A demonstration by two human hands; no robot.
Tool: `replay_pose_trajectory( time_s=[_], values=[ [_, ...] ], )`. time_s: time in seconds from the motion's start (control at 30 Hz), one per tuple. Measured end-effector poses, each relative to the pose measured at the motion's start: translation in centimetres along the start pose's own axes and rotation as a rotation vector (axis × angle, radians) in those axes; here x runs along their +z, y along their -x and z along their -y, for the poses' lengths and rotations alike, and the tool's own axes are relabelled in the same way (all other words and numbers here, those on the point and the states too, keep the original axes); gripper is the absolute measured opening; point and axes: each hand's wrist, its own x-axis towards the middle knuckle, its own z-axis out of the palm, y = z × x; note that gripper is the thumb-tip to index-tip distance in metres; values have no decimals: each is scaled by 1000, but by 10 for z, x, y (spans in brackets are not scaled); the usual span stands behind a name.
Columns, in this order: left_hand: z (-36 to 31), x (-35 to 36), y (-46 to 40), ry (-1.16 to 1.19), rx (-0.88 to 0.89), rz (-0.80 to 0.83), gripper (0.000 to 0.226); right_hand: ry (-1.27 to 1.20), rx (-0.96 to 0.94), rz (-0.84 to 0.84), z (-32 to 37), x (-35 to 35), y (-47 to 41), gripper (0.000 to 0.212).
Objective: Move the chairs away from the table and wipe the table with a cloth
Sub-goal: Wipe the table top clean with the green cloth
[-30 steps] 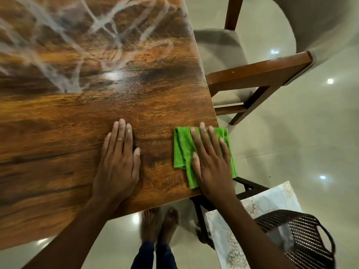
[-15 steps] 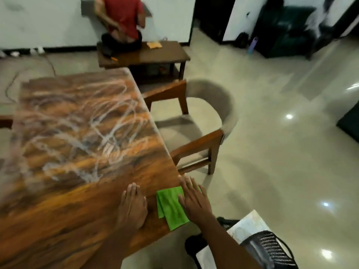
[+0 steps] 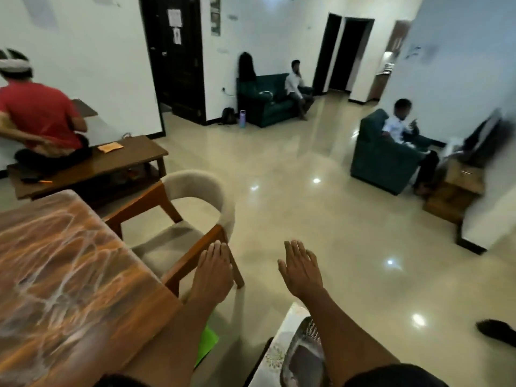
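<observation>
Table (image 3: 64,275), far left: wood top streaked all over with pale smears, so the wiping is not done. Its near right corner sits just under the left forearm.

Cloth (image 3: 206,340): green, only a slice visible, below and behind the left forearm near the table corner. Cannot tell whether it rests on the tabletop edge or hangs off it. Risk: if it overhangs, a brush from the forearm would drop it to the floor.

Chair (image 3: 184,227): beige seat, wooden arms, tucked close against the table's right edge, not pulled out. This looks like the next thing to move.

Left hand (image 3: 213,272): fingers straight and together, palm down, holding nothing, in front of the chair's near wooden arm; contact unclear. Risk: a grab on that arm alone would likely swing the chair and knock its far arm against the table edge.

Right hand (image 3: 300,270): fingers straight, slightly spread, empty, out over the bare floor (image 3: 321,224), well apart from the chair. Risk: glossy tile; dragged legs may skid or scrape, and the person pulling could slip.

Patterned-cover stool or seat (image 3: 296,353), under the right forearm, close behind the working spot. Risk: stepping back with the chair could catch on it.
</observation>
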Motion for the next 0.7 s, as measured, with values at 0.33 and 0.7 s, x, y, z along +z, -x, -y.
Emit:
replay_pose_trajectory(
  time_s=[0.33, 0.7],
  values=[
    [-133, 0, 12, -99, 230, 3, 61, -115, 134, -44, -116, -9, 84, 105],
    [-299, 51, 76, -139, 330, 11, 60, -128, 196, -4, -291, 16, 210, 96]
  ],
)
